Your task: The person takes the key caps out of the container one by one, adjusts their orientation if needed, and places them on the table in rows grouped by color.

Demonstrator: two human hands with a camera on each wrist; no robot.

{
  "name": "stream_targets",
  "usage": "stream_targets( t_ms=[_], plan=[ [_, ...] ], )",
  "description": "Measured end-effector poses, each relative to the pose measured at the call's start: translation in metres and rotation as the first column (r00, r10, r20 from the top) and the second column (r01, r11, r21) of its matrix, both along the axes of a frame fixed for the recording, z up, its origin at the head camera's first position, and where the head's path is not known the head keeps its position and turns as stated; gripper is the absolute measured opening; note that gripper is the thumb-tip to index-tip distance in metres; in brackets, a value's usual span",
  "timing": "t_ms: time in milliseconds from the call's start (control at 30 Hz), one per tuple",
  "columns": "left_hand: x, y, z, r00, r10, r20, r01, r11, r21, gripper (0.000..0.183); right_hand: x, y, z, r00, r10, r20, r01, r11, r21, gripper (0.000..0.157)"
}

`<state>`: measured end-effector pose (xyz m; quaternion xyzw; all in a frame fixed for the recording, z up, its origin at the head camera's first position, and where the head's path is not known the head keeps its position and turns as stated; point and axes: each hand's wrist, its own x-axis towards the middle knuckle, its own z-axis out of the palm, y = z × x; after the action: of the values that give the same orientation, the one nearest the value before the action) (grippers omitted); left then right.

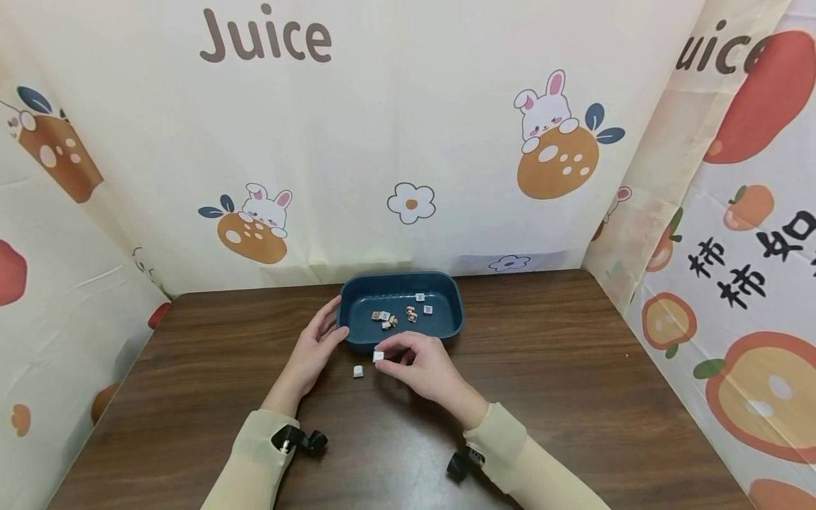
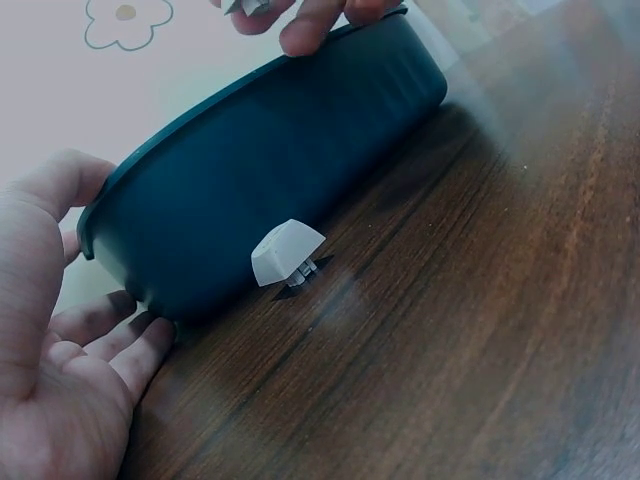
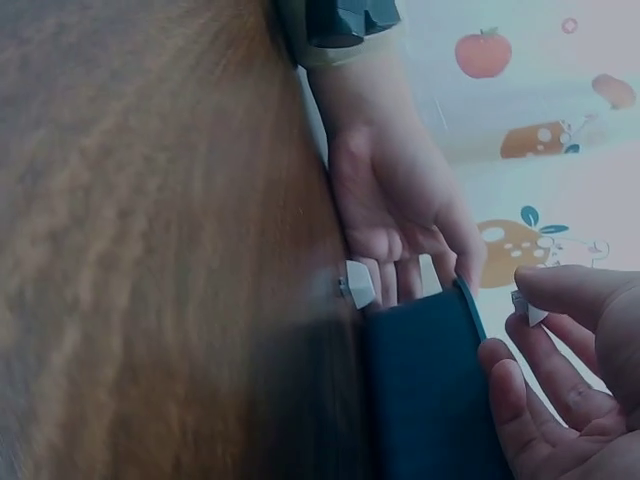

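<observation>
Left hand (image 1: pixel 316 340) holds bin's (image 1: pixel 395 287) left end, thumb at rim. Right hand (image 1: pixel 421 365) pinches white keycap (image 1: pixel 378 356) by bin's near rim. Loose keycap (image 1: pixel 358 371) on table (image 1: pixel 542 382), in front of bin; small pieces (image 1: pixel 385 316) inside bin. Step looks like keycap carry; next move likely calls for clearing bin's rim.

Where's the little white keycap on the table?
In the head view, the white keycap sits in front of the blue tray, between the left hand and the right hand.

Even head-view light, pale glare on the tabletop (image 1: pixel 363 450) in front of the blue bin (image 1: pixel 395 283), right-wrist-view blur beside it.
</observation>
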<state>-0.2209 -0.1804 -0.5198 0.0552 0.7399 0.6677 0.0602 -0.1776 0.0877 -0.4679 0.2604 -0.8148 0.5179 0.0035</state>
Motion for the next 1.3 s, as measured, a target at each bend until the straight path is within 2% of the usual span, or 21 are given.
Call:
stream_targets(
  t_ms=[267, 500, 1000, 1300],
  plan=[
    [0.001, 0.001, 0.001, 1.000, 0.001, 0.000, -0.001, 1.000, 0.002, 0.064, 0.003, -0.005, -0.009, 0.999, -0.023, 0.036, 0.022, 0.999, 0.043, 0.021],
    [0.002, -0.001, 0.001, 1.000, -0.003, 0.007, 0.003, 1.000, -0.001, 0.064, 0.004, -0.007, -0.016, 1.000, -0.011, 0.005, 0.011, 0.999, 0.050, 0.019],
    [0.002, -0.001, 0.000, 1.000, -0.003, 0.009, 0.003, 1.000, -0.001, 0.064, -0.002, -0.008, -0.030, 0.999, 0.035, 0.014, -0.036, 0.993, 0.113, 0.016],
    [0.001, -0.001, 0.001, 1.000, -0.004, 0.001, 0.004, 1.000, 0.001, 0.064, -0.004, -0.010, -0.039, 1.000, 0.013, 0.005, -0.014, 0.992, 0.126, 0.016]
  ],
)
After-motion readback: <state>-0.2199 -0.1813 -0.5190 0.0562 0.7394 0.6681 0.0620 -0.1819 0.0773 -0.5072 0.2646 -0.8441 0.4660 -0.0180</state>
